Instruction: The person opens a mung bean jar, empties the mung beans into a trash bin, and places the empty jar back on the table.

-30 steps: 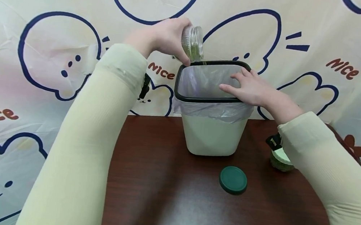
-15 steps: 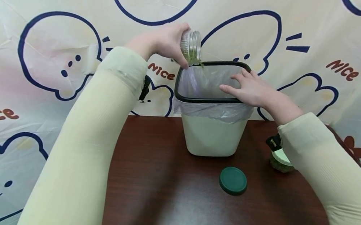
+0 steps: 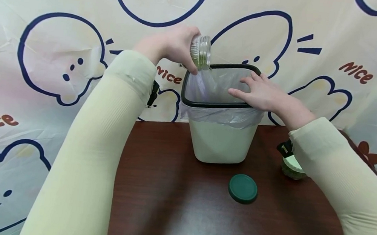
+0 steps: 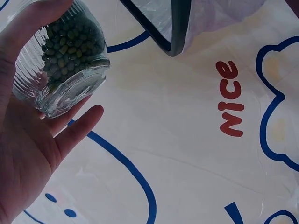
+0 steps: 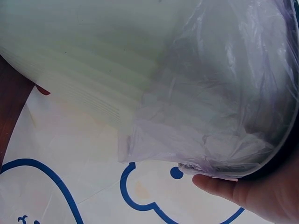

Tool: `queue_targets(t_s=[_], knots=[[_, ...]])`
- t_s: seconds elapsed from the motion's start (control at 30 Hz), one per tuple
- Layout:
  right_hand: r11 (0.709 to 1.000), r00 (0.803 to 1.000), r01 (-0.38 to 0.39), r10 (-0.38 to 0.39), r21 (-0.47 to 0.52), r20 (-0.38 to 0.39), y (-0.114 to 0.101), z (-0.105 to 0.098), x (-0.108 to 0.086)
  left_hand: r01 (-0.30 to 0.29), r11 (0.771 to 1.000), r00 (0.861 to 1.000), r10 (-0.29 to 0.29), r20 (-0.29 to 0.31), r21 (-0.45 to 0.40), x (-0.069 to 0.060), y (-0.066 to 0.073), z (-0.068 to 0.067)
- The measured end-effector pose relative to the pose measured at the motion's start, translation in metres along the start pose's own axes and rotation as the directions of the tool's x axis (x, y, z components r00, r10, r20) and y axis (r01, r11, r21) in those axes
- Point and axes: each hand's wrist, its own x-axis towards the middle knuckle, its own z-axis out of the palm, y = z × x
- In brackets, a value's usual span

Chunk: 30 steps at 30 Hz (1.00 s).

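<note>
Head: left hand (image 3: 174,47) grips the tilted jar (image 3: 200,53) at the bin (image 3: 221,141) rim, right hand (image 3: 262,93) spread across the opposite edge. Left wrist: beans (image 4: 72,46) inside; looks mid-pour, probably needs steeper tilt. Right wrist: finger at liner (image 5: 210,112).

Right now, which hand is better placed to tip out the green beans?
Probably the left hand: it grips the tilted jar, green beans inside, near the bin's rim. The right hand is at the opposite side, away from the jar.

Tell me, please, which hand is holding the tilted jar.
The left hand grips the jar at one side of the bin; the right hand, with no jar, is at the bin's other side.
</note>
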Motion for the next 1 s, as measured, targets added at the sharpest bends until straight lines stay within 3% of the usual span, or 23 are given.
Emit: queue_targets(t_s=[0.2, 0.4, 0.63, 1.0], knots=[[1.000, 1.000, -0.001, 0.001, -0.001, -0.004, -0.0007, 0.0016, 0.0001, 0.004, 1.000, 1.000, -0.004, 0.012, 0.005, -0.0018, -0.0008, -0.0003], [1.000, 1.000, 0.004, -0.004, 0.001, -0.008, -0.0009, 0.0021, 0.0012, 0.028, 0.999, 0.999, -0.027, -0.033, 0.033, -0.0053, 0.0000, -0.0065], [1.000, 1.000, 0.001, -0.001, 0.016, 0.001, -0.0008, 0.0024, 0.0019, 0.010, 1.000, 0.999, -0.010, 0.040, 0.004, -0.0044, -0.0015, -0.0026], [1.000, 1.000, 0.006, -0.006, 0.018, 0.003, 0.0007, 0.0012, 0.0023, 0.016, 1.000, 1.000, -0.017, 0.020, 0.019, -0.0057, -0.0011, -0.0052]])
